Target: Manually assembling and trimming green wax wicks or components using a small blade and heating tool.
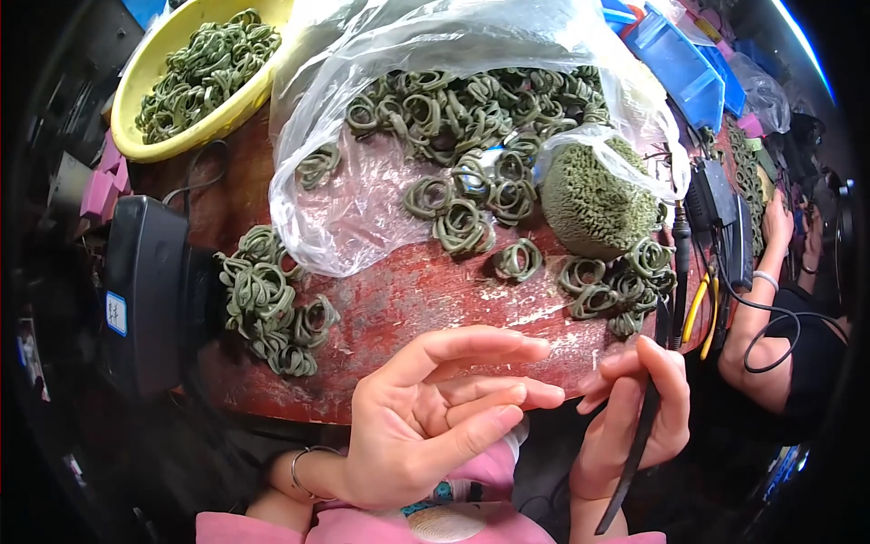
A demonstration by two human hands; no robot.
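Note:
My left hand (433,415) hovers over the near table edge, fingers stretched out and apart, and nothing shows in it. Beside it, my right hand (634,412) is closed around a thin dark stick-like tool (631,467) that slants down past the wrist; its exact kind I cannot make out. Just beyond my hands lies a single green coiled ring (518,260). A small cluster of such rings (625,288) sits in front of a rough, porous green block (594,198). More green rings (471,109) spill from a clear plastic bag (322,245).
At the left, a loose ring pile (263,299) lies beside a black box-shaped device (145,290). A yellow basin (131,122) full of rings stands far left. Right are yellow-handled pliers (696,308), black cables, blue bins (675,68) and another person's arm (766,299).

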